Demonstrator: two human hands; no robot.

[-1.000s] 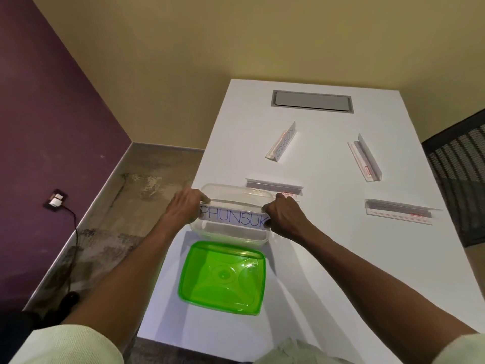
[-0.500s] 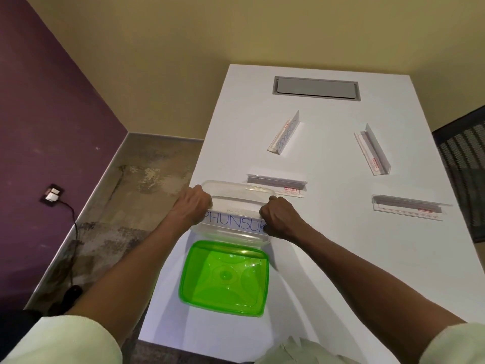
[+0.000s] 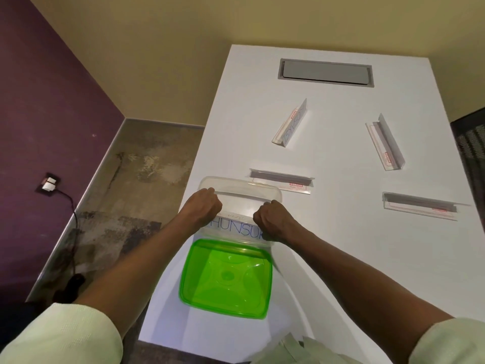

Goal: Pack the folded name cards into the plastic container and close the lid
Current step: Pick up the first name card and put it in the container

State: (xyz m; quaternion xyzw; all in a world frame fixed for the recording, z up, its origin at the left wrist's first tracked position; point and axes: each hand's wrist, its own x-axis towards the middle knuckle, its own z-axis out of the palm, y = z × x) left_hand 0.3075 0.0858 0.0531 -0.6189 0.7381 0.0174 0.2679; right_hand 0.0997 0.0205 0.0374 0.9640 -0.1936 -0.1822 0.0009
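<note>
While held: card (image 3: 234,224) spans container (image 3: 240,189) crosswise.
Hands: left hand (image 3: 203,209), right hand (image 3: 273,221) each clamped on one card end.
Lid (image 3: 225,278): off, nearer.

I read this as an office meeting room. I'm looking down a long white conference table (image 3: 341,245) with a grey cable-access hatch (image 3: 325,72) set flush into its far end. Clear acrylic name-card holders (image 3: 290,126) lie scattered over it, the kind set out at meeting seats. A black mesh office chair (image 3: 471,143) stands at the right edge. On the left, a purple accent wall carries a low power socket (image 3: 48,185) with a plugged cable, above worn grey carpet (image 3: 110,206).
</note>
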